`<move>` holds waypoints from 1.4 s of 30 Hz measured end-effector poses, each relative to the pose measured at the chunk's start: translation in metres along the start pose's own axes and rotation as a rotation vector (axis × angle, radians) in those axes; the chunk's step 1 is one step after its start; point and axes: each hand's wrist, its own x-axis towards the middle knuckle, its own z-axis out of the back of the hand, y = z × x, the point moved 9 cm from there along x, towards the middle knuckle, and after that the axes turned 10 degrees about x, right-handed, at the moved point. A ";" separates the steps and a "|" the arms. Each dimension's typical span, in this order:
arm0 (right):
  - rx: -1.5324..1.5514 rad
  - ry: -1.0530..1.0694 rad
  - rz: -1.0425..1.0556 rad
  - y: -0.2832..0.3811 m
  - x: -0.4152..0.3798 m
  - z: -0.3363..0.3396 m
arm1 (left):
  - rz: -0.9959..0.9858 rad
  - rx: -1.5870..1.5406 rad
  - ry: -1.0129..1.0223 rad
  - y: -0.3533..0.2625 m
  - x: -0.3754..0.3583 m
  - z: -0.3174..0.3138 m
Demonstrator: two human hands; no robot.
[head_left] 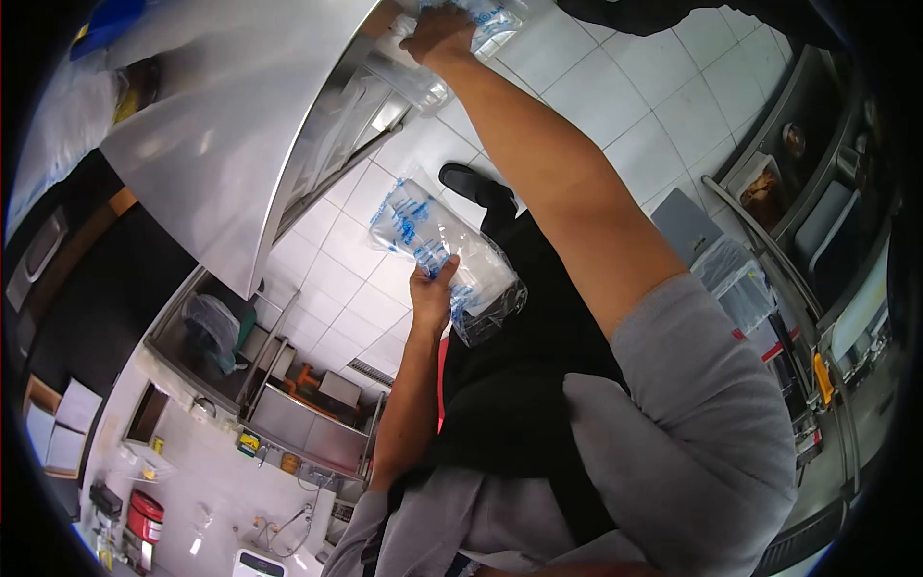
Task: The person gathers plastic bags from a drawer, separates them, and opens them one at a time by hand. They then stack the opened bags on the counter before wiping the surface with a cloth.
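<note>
My left hand (435,293) is closed around a clear plastic bag with blue print (447,252), its thumb lying over the film. White, stacked-looking contents show through the bag, held above the floor in front of my black apron (534,337). My right arm stretches far forward, and my right hand (444,37) has its fingers bent onto another clear plastic package with blue print (492,17) at the edge of the steel unit. Just below that hand sits clear plastic packaging (418,85) on the unit's lower shelf. The fingertips of the right hand are partly hidden.
A steel counter (240,125) rises on the left, above a shelf with clear packaging. White floor tiles (615,82) stretch ahead. On the right stand a bin with a clear liner (735,279) and a steel counter with a rail (750,207). A sink unit (216,322) is lower left.
</note>
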 end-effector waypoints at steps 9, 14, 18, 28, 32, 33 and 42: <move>0.815 0.092 -0.082 -0.031 -0.028 0.063 | -0.007 0.019 0.018 -0.016 -0.009 -0.004; 1.504 0.180 -0.184 -0.085 -0.085 0.096 | -0.078 0.007 0.112 -0.062 -0.028 -0.027; 1.708 0.340 -0.333 -0.105 -0.120 0.108 | -0.160 0.068 0.193 -0.099 -0.026 -0.049; 1.817 0.293 -0.579 -0.169 -0.156 0.119 | -0.200 -0.027 0.183 -0.154 0.019 -0.109; 1.825 0.313 -0.655 -0.183 -0.171 0.119 | -0.149 -0.031 0.163 -0.139 0.030 -0.104; 1.839 0.302 -0.671 -0.183 -0.175 0.121 | -0.144 -0.038 0.168 -0.133 0.035 -0.104; 0.759 0.418 -0.050 -0.097 -0.232 0.136 | -0.044 -0.300 0.189 -0.121 0.033 -0.132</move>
